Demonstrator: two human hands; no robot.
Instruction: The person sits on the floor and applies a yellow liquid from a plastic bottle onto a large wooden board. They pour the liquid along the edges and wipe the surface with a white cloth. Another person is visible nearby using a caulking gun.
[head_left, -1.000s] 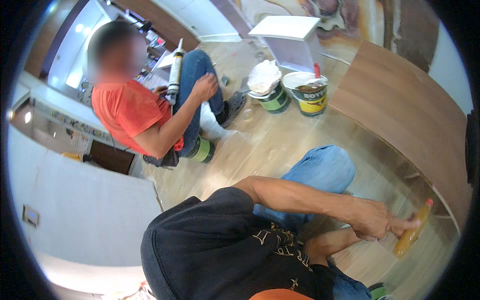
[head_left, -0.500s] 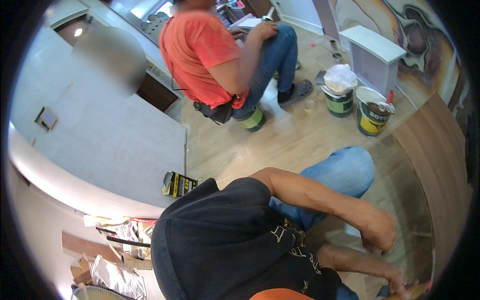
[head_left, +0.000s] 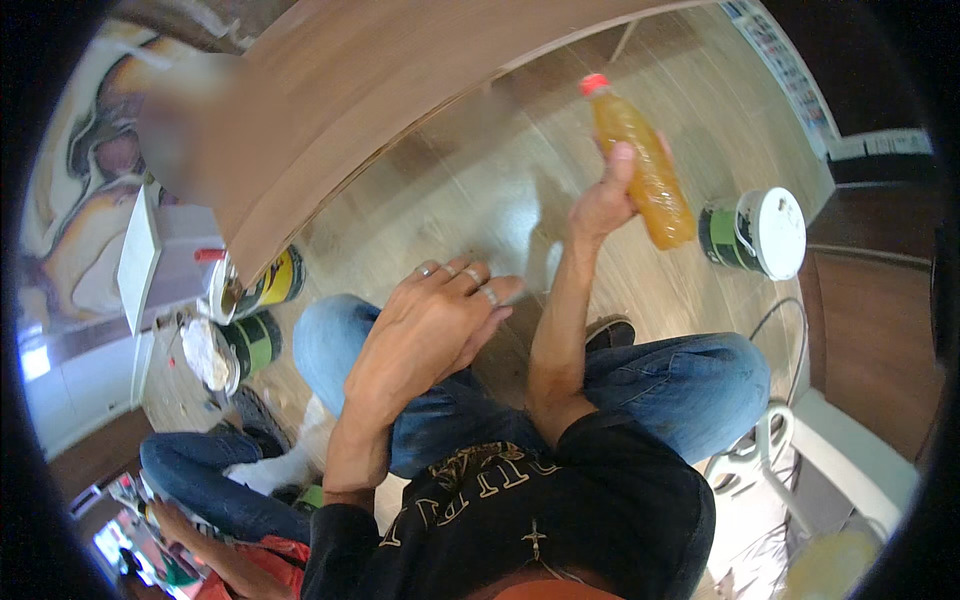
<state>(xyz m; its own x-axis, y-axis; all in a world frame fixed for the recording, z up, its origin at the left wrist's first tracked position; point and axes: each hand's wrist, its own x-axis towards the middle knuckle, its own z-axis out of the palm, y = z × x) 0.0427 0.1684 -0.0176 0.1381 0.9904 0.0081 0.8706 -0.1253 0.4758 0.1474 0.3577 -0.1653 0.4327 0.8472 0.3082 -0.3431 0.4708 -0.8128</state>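
Raised off the floor, my right hand [head_left: 608,200] is wrapped round a clear plastic bottle [head_left: 648,170] of orange-yellow liquid. Its red cap [head_left: 594,84] points up and away, and the bottle leans. Over my left knee hovers my left hand [head_left: 435,315], back upward, with light bands round several fingers. Those fingers are loosely bent and the thumb lies a little apart. I see nothing held in it, though its palm is hidden.
A lidded bucket [head_left: 772,234] stands at the right. Across the far side runs a curved brown wooden panel [head_left: 370,90]. More buckets [head_left: 255,340] stand at the left, near a seated co-worker's jeans [head_left: 215,480]. A cable [head_left: 800,330] and white frame [head_left: 850,440] lie right.
My view has swung round to the right. The bottle is now lifted in my right hand, in full view. My left hand now hangs over my knee.
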